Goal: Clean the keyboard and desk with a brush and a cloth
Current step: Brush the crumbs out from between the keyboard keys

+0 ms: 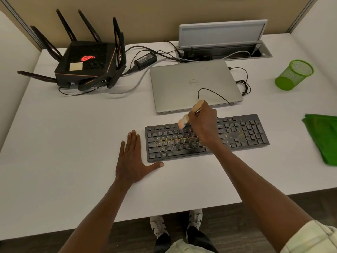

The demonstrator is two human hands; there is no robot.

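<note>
A black keyboard (pixel 242 133) lies on the white desk (pixel 73 143), with yellowish crumbs scattered over its middle keys. My right hand (pixel 203 123) grips a small wooden-handled brush (pixel 183 123) and holds its pale bristles on the upper key rows. Flat on the desk, my left hand (pixel 132 159) has straight fingers, and its thumb touches the keyboard's front left corner. A green cloth (pixel 322 139) lies folded at the right edge of the desk.
A closed silver laptop (pixel 182 84) sits just behind the keyboard. A black router with antennas (pixel 85 63) stands at the back left, with a power brick (pixel 145 59) and cables beside it. A green mesh cup (pixel 293 74) lies tipped at the back right.
</note>
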